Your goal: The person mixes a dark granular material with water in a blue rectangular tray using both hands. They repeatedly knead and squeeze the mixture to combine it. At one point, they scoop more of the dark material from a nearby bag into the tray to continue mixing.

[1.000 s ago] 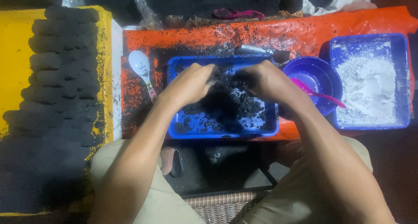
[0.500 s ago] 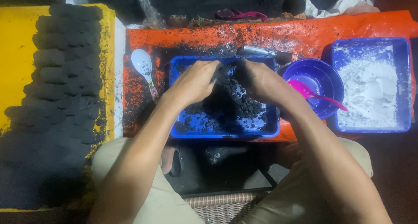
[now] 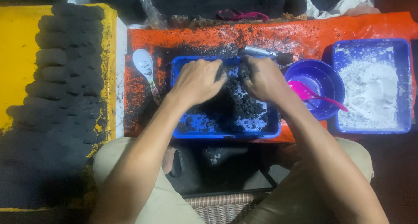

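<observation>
A blue rectangular tray lies on the orange sheet and holds a heap of black crumbly material. My left hand and my right hand both press down into the far side of that heap, fingers curled into the black material. The fingertips are buried or turned away, so what lies under them is hidden.
Rows of black pressed lumps cover a yellow board at left. A white spoon lies left of the tray. Right of it stand a purple bowl with a pink spoon, and a blue tray of white powder. A metal tool lies behind.
Both hands have shifted slightly toward the tray's far edge and drawn closer together over the black heap.
</observation>
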